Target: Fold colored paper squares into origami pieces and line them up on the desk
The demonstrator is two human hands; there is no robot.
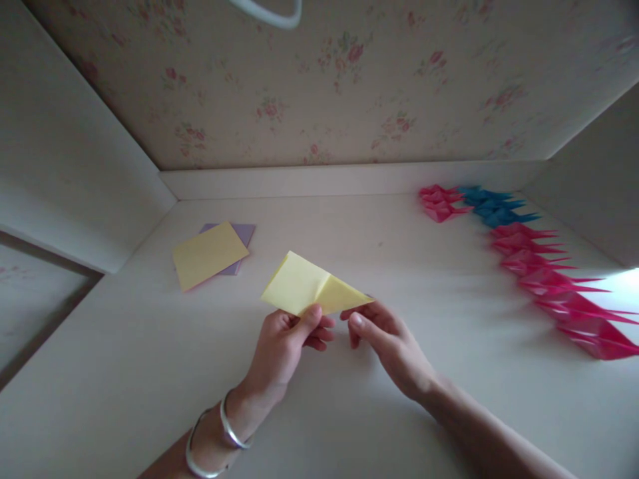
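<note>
A piece of yellow paper (294, 283) is folded, with a squarish part on the left and a narrow triangular point on the right. My left hand (287, 339) grips its lower edge, thumb on top and fingers beneath. Two silver bangles (230, 422) circle that wrist. By the paper's right tip is my right hand (389, 339), its fingers loosely curled and the thumb apart from the paper. The index finger lies at or just behind the tip; whether it presses on it I cannot tell.
Flat yellow sheets (210, 256) lie over purple sheets (244, 234) on the white table (319, 412), to the left. Several pink folded paper figures (549, 279) and blue ones (499, 207) line the right side. White panels and a flowered wall (339, 86) enclose the table.
</note>
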